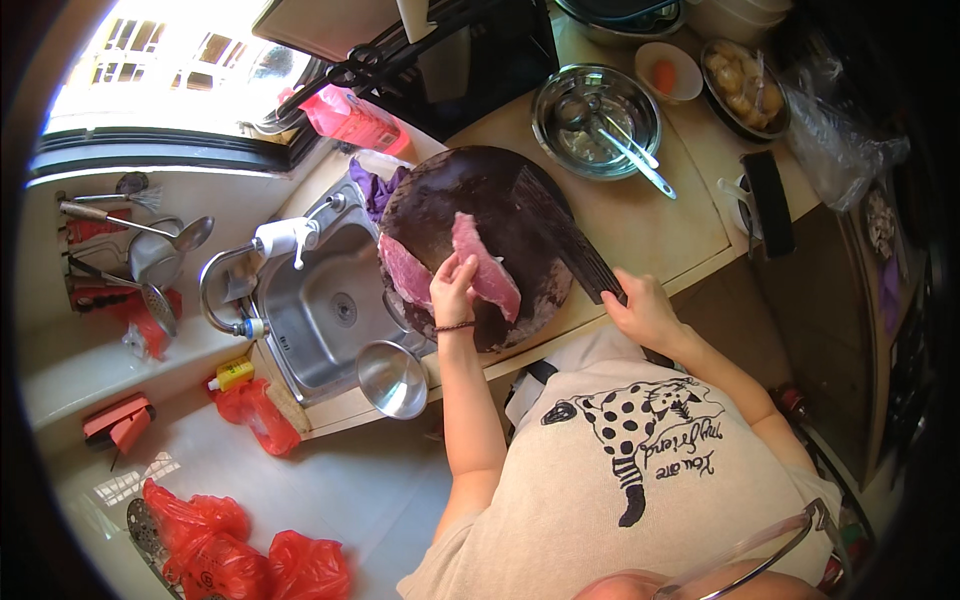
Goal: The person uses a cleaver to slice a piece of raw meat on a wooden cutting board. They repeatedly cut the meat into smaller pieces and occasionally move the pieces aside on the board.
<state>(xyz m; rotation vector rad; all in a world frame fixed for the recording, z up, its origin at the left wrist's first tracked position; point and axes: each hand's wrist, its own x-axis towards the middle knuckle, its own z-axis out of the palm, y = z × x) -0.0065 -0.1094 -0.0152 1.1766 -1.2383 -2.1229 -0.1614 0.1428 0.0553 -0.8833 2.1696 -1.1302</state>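
My left hand point(453, 291) pinches a strip of raw pink meat point(487, 270) between thumb and fingers, over a round dark chopping block point(450, 180). A second piece of raw meat point(405, 271) lies at the block's left edge, partly behind that hand. At the block's right side, my right hand point(643, 309) grips the end of a long, dark, ridged knife point(562, 225). Its blade slants across the block, to the right of the meat and apart from it. How the fingers wrap the handle is partly hidden.
Left of the block is a steel sink point(315, 322) with a tap point(217, 289); a metal bowl point(391, 379) sits at its front corner. Behind stand a glossy bowl with ladles point(596, 120), a white bowl point(670, 71) and a dish of food point(745, 86). A phone point(768, 206) is at right.
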